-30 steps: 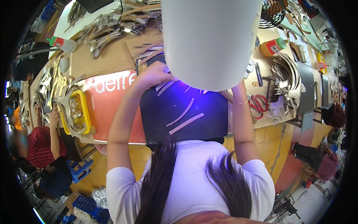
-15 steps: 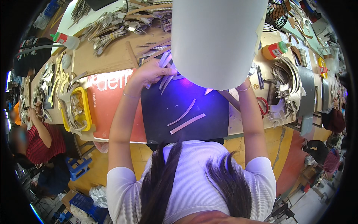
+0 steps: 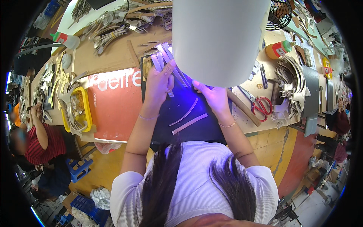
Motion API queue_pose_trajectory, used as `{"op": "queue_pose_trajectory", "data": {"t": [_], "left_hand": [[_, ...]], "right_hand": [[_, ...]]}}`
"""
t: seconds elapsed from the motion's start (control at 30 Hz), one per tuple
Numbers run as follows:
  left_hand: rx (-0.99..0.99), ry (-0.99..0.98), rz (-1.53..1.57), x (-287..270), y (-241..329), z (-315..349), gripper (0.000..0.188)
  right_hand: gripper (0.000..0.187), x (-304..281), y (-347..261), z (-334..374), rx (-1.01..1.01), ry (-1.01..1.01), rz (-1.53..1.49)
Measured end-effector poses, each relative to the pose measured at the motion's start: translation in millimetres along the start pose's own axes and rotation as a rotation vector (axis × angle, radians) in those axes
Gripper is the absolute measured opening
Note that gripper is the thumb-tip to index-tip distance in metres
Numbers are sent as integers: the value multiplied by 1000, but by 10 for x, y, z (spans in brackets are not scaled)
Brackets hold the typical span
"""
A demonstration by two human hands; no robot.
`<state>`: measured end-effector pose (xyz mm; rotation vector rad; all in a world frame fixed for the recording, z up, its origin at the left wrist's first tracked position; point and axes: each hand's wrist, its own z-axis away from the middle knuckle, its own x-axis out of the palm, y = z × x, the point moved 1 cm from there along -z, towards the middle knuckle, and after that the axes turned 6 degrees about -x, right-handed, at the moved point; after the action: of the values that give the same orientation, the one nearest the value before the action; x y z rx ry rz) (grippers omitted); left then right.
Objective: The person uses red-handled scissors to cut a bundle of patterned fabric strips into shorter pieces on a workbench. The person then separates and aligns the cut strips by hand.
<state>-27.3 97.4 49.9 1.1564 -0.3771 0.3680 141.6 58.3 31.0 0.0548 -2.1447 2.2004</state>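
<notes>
Under the white lamp shade [image 3: 219, 41], my left hand [image 3: 159, 83] is closed around several thin pale strips [image 3: 160, 56], which fan out past its thumb. My right hand [image 3: 215, 99] is at the right ends of the strips, thumb and fingertips brought together. Whether a strip end is pinched there is hard to see. Below the hands, two loose strips, a thin curved one [image 3: 185, 113] and a wider straight one [image 3: 190, 124], lie on the black work mat [image 3: 159, 125]. Purple-blue light falls on the mat and the fingers.
Right of the mat lie a wooden handle [image 3: 244, 107], red-handled scissors [image 3: 261, 108] and stacked curved pieces [image 3: 295, 83]. A yellow basket [image 3: 89, 113] and a red sheet [image 3: 117, 109] are on the left. Bundled strips [image 3: 113, 36] lie behind. Another person [image 3: 36, 140] sits at far left.
My right hand has come out from behind the lamp shade, moving left to the strips. My left hand has moved slightly right and down, still holding them. The scissors now show fully.
</notes>
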Motion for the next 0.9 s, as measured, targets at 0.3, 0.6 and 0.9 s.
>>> {"op": "queue_pose_trajectory", "data": {"t": [0.3,0.6,0.9], "left_hand": [[84,38,-29,70,-66,177,11],[74,-85,-162,31,-70,158,10],[-100,-87,-428,-96,-51,167,19]], "right_hand": [[25,81,71,132,23,-102,56],[22,-43,-167,-90,-65,-80,102],[16,-44,-260,-226,-116,-62,-140]]}}
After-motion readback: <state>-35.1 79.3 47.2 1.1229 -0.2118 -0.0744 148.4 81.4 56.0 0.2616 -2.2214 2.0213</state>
